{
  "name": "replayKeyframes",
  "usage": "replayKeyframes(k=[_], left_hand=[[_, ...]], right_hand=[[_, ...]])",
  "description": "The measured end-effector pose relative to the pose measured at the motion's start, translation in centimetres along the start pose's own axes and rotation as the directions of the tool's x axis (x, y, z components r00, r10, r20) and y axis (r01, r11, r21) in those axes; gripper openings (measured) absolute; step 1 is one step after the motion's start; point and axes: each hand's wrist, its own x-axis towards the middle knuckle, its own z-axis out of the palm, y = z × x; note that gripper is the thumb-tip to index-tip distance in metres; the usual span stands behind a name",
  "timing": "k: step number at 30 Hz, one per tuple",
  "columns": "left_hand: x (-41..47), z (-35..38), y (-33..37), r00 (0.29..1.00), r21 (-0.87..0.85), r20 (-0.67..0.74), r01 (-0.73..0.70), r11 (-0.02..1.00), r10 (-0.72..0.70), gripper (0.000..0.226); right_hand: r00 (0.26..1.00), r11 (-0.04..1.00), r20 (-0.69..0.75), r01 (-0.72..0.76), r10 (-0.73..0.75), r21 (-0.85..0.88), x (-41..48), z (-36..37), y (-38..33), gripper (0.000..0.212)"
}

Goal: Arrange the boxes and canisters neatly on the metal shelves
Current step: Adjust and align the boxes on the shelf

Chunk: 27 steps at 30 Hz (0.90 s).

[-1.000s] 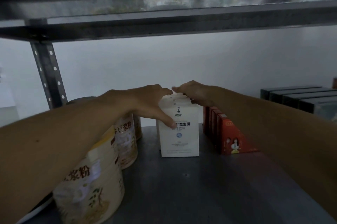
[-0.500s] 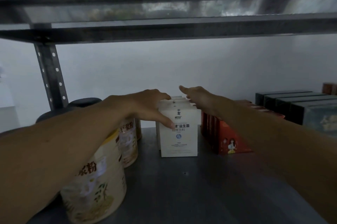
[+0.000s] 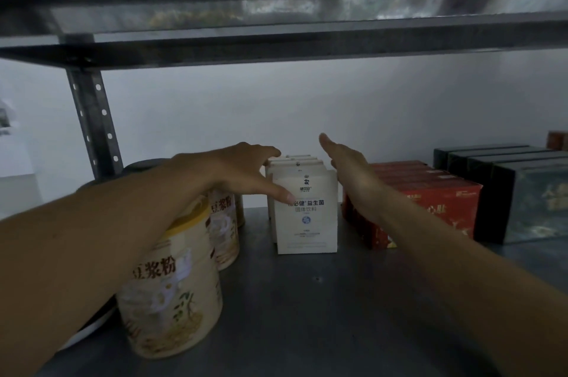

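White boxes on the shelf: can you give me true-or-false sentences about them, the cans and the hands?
1. The white cardboard boxes stand upright on the grey metal shelf. True.
2. The cream round canisters stand left of them. True.
3. The left hand lifts a canister. False: its thumb touches the front white box.
4. The right hand is a fist. False: it is flat, beside the white boxes.

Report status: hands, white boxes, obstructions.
Left hand open, thumb on front white box. Right hand open, flat at its right side. Canisters left, red boxes right: tight flanks.
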Motion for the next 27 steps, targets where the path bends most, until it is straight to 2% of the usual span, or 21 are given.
replayKeyframes(k=[5,8,10,11,14,16,23,27], left_hand=[[-0.4,0.5,0.0,0.998,-0.001,-0.042,0.035,0.999,-0.035,0.094],[-0.2,0.6,-0.3,0.996,0.013,-0.054,0.065,0.998,-0.065,0.058],[0.0,0.6,-0.6,0.995,0.013,-0.086,0.056,0.998,-0.055,0.056],[0.0,0.7,-0.7,0.994,0.008,-0.097,0.057,0.998,-0.056,0.06],[0.0,1.0,-0.8,0.995,-0.009,-0.09,0.038,0.999,-0.039,0.058],[-0.1,1.0,-0.8,0.997,-0.019,-0.077,0.028,0.999,-0.03,0.055],[-0.3,1.0,-1.2,0.998,-0.047,-0.067,-0.008,0.999,0.005,0.051],[-0.1,1.1,-1.7,0.997,-0.043,-0.072,-0.01,0.999,0.007,0.046]], right_hand=[[0.999,0.998,-0.01,0.031,-0.031,0.057,-2.4,0.4,1.5,0.078],[0.999,0.997,-0.004,0.036,-0.035,0.064,-3.2,0.5,2.2,0.085],[0.999,0.997,0.029,0.033,-0.035,0.063,-3.8,0.9,2.5,0.09],[0.998,0.996,0.041,0.037,-0.04,0.078,-4.0,1.1,2.8,0.088],[0.995,0.993,0.045,0.084,-0.088,0.078,-4.0,1.5,3.4,0.057],[0.993,0.993,0.059,0.099,-0.103,0.064,-3.9,1.7,3.6,0.049],[0.988,0.992,0.095,0.122,-0.124,0.029,-4.0,1.8,4.2,0.046],[0.98,0.988,0.138,0.151,-0.146,-0.024,-4.0,1.7,4.6,0.054]])
